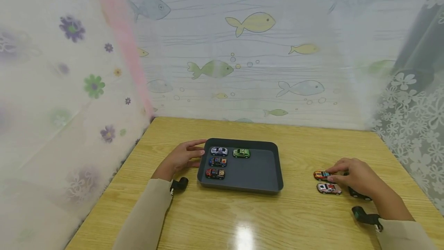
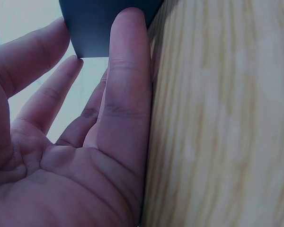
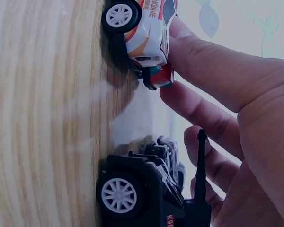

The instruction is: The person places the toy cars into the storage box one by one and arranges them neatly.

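Note:
My left hand rests against the left wall of a dark grey tray, its fingers extended. Up close in the left wrist view, fingertips touch the tray's wall. On the right, my right hand pinches the rear end of a red-and-yellow toy car between thumb and index finger. Just in front sits a white toy car with red markings, which partly covers the red one in the right wrist view. A black toy vehicle stands beneath the palm, partly hidden in the head view.
Inside the tray, a white-and-purple car, a blue car and a red-and-black car form a left column, with a green car beside the top one. The wooden table meets patterned curtains behind and at both sides.

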